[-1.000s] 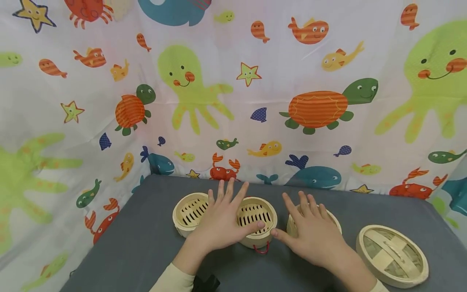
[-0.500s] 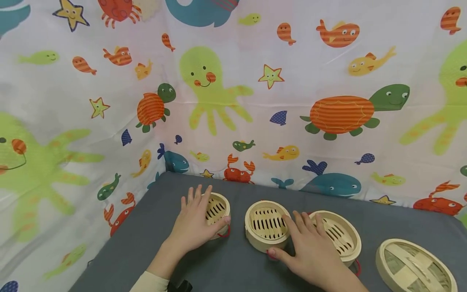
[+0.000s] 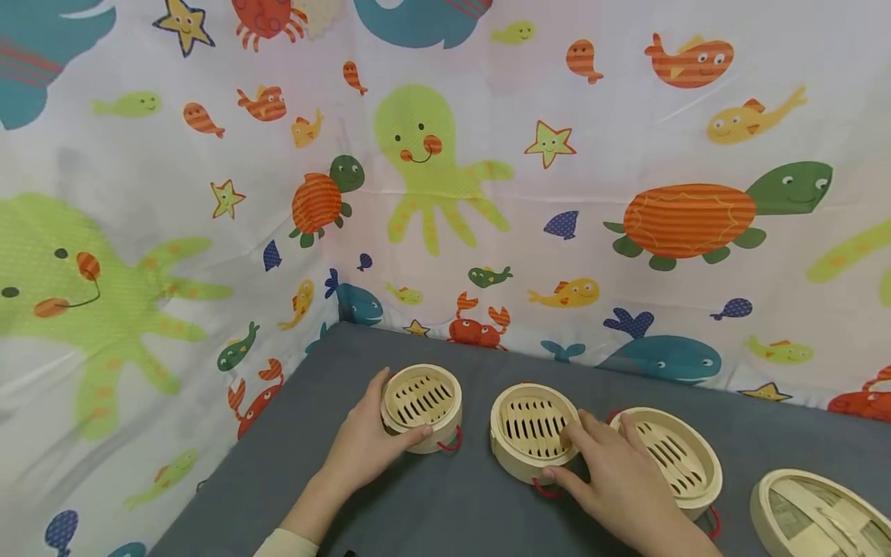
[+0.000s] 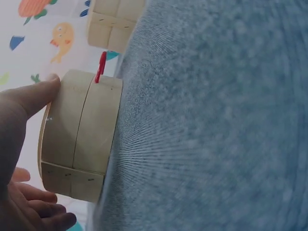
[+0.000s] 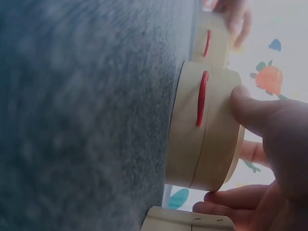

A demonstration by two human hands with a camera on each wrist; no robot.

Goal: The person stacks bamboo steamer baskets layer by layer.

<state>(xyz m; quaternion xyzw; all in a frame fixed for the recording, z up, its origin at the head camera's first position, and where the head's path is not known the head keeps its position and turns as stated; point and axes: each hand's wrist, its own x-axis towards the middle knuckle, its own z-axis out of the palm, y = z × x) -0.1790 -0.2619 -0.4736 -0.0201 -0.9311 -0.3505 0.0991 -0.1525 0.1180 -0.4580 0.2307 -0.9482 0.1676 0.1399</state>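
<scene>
Grey tabletop (image 3: 431, 503) boxed in by a sea-creature print curtain (image 3: 445, 193) on the far and left sides.

Three small bamboo steamer trays sit in a row near the far edge, slat bases up, none touching.
- Left tray (image 3: 421, 404): closest to the far-left corner. Left hand (image 3: 365, 445) wraps its left wall, thumb on the near rim, fingers round the far side. Left wrist view confirms a clamp: thumb (image 4: 33, 96) on the side wall, fingertips below, tray resting flat on the cloth.
- Middle tray (image 3: 532, 430): right hand (image 3: 612, 480) grips it from the right, thumb on the near wall by the red loop (image 5: 201, 98), fingers over the top rim. Right wrist view shows thumb and fingers pinching across the wall.
- Right tray (image 3: 671, 456): just beside the middle one, partly hidden under the right hand, no grip on it.

Lid (image 3: 821, 514) lies at the near-right edge, well apart from the left hand, nearer the right arm.

Round parts, so no long axis; only the slats give direction. Gap between left and middle trays is open tabletop. The right tray crowds the middle one on its right side, directly under the right wrist.
</scene>
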